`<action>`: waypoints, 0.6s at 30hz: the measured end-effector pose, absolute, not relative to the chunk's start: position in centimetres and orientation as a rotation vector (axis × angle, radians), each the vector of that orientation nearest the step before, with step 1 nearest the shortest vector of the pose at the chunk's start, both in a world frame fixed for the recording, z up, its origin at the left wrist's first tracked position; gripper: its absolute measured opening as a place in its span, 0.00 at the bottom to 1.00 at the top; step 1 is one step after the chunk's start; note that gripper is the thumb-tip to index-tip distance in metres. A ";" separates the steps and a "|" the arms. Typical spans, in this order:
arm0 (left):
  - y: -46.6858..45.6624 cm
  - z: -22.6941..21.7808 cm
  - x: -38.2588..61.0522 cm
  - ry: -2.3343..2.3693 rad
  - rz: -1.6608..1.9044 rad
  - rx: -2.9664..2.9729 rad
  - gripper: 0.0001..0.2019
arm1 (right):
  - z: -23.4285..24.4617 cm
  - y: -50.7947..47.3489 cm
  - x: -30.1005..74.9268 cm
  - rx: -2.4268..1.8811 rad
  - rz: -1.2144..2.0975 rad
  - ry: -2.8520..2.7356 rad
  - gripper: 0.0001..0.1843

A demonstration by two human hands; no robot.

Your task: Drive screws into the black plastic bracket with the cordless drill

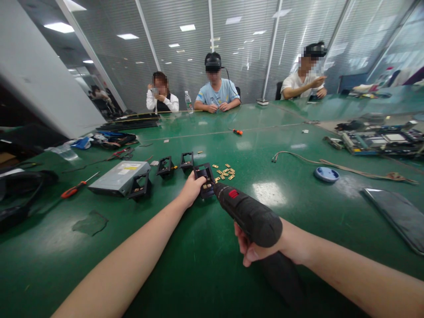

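My left hand (192,189) grips the left side of a black plastic frame (207,190) that stands on the green table. Small brass pieces show inside the frame's lower part. In my right hand (253,249) is a black cordless drill (250,212) with a red switch on top, fingers wrapped round its handle. The drill's nose points into the frame; whether its tip touches a screw is hidden. Just behind lies a scatter of small brass plates (228,172). To the left stand more black frames, one (186,161) close by, another (164,167) beside it, and one (141,186) nearer me.
A grey metal drive box (121,177) and an orange screwdriver (77,185) lie left. Rightward are a cable (308,159), a blue round lid (326,174), a phone (395,216) and circuit boards (384,139). Another screwdriver (237,131) lies farther back. Three people sit across the table (265,287).
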State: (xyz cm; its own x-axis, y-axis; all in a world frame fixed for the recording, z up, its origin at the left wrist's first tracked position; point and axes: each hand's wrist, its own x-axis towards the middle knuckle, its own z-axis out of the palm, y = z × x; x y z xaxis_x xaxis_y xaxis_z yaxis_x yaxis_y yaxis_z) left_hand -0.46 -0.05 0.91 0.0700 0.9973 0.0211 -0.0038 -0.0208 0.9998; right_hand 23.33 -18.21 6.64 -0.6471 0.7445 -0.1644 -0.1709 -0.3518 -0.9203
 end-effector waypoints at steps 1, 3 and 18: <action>-0.1 0.9 -0.4 1.143 1.175 1.252 0.18 | 6.7 -18.2 23.3 -0.793 2.038 -1.286 0.16; -0.1 1.0 -0.4 1.142 1.179 1.249 0.18 | 6.7 -18.2 23.3 -0.798 2.041 -1.287 0.16; -0.5 1.7 -0.4 1.071 1.135 1.088 0.22 | 6.4 -18.0 23.5 -0.782 2.030 -1.305 0.18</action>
